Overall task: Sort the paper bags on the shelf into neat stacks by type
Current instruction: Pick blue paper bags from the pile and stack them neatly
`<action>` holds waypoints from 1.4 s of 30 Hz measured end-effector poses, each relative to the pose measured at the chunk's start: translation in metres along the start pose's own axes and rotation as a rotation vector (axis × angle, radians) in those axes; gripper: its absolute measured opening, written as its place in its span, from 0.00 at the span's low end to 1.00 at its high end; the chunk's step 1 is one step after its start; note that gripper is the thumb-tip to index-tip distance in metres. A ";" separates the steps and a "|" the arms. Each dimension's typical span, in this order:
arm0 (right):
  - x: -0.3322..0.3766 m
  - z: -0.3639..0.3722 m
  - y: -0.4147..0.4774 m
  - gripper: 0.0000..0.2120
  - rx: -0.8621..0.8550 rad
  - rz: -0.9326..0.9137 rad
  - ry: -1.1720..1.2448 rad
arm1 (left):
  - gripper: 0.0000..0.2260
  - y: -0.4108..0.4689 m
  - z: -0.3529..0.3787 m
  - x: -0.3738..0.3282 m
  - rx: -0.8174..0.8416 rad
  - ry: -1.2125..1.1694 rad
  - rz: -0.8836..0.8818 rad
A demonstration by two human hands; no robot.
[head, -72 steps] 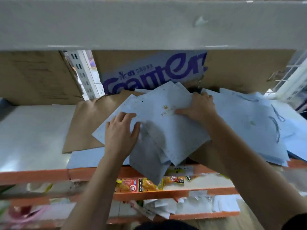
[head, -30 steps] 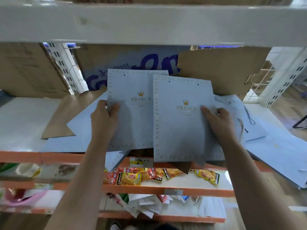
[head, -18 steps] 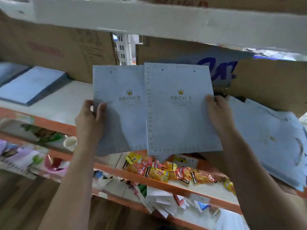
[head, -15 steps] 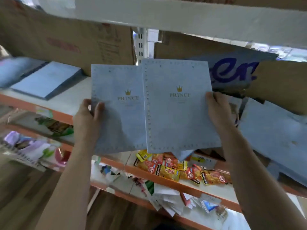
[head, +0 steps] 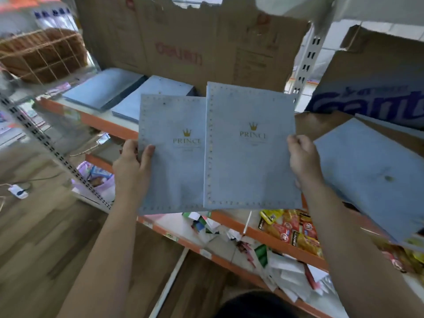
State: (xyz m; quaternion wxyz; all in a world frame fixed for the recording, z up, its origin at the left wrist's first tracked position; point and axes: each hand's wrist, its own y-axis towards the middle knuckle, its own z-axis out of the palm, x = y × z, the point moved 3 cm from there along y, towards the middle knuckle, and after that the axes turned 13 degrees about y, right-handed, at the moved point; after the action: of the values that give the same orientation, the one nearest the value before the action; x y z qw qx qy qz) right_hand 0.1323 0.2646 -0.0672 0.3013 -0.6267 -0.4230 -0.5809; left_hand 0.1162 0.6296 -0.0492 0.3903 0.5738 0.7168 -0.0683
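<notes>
Hands: left hand (head: 133, 166) pinches left edge of one PRINCE bag (head: 174, 173), right hand (head: 302, 161) grips right edge of a second bag (head: 250, 166); both upright before the shelf (head: 107, 124) front edge, overlapping a bit. View swung left since a moment ago, so two neat blue stacks (head: 105, 90) now show, prob. the drop place. Bags: flat, pale blue, gold crown, dotted border.

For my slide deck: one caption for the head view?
Left hand holds the left PRINCE bag, right hand the right PRINCE bag, before two neat blue stacks.
</notes>
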 end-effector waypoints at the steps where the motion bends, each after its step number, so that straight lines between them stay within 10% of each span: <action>1: -0.002 0.012 0.003 0.14 -0.006 0.008 0.008 | 0.11 0.007 0.002 0.008 0.008 -0.009 -0.007; 16: 0.002 0.235 0.093 0.27 0.108 0.197 0.165 | 0.17 0.198 0.011 0.109 0.048 -0.070 -0.081; 24: 0.009 0.318 0.117 0.12 0.136 0.193 0.183 | 0.09 0.279 0.027 0.168 0.139 -0.154 -0.129; 42: 0.032 0.456 0.098 0.07 -0.352 0.134 0.135 | 0.19 0.523 0.044 0.268 0.425 0.008 0.066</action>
State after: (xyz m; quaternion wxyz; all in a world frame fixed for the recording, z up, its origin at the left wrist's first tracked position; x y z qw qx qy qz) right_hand 0.4331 0.6214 -0.0901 0.2526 -0.6562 -0.2511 -0.6652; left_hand 0.5857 0.9854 -0.0672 0.2598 0.6668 0.6684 -0.2029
